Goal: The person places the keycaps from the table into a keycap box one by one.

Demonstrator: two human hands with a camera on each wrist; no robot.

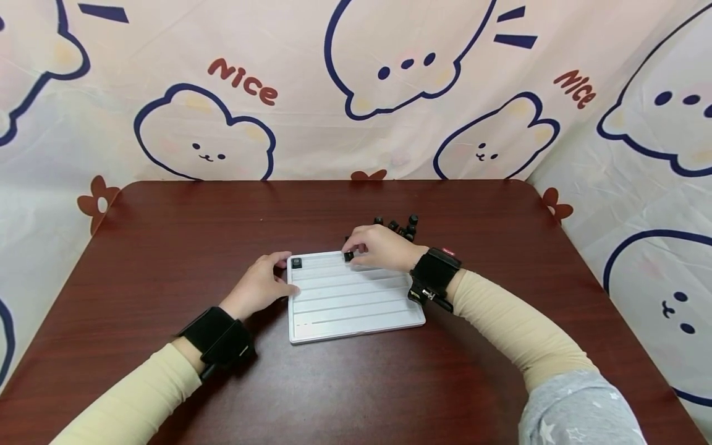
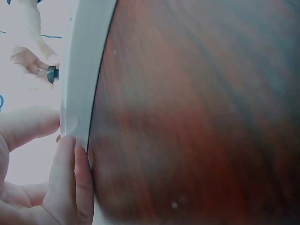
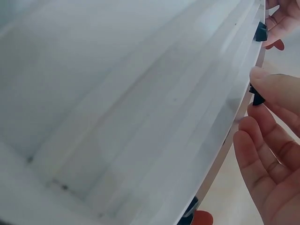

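A white board with long parallel grooves lies on the table. My left hand holds its left edge, with the thumb over the rim and fingers near the far left corner. In the left wrist view, the fingertips touch the rim. One black keycap sits in the board's far left corner. My right hand pinches another black keycap between thumb and fingers at the far edge. The right wrist view shows that keycap between the thumb and a finger.
Several loose black keycaps lie beyond the right hand, behind the board, partly hidden by that hand. The dark brown table reaches back to a printed cloth. Black bands with cameras sit on both wrists.
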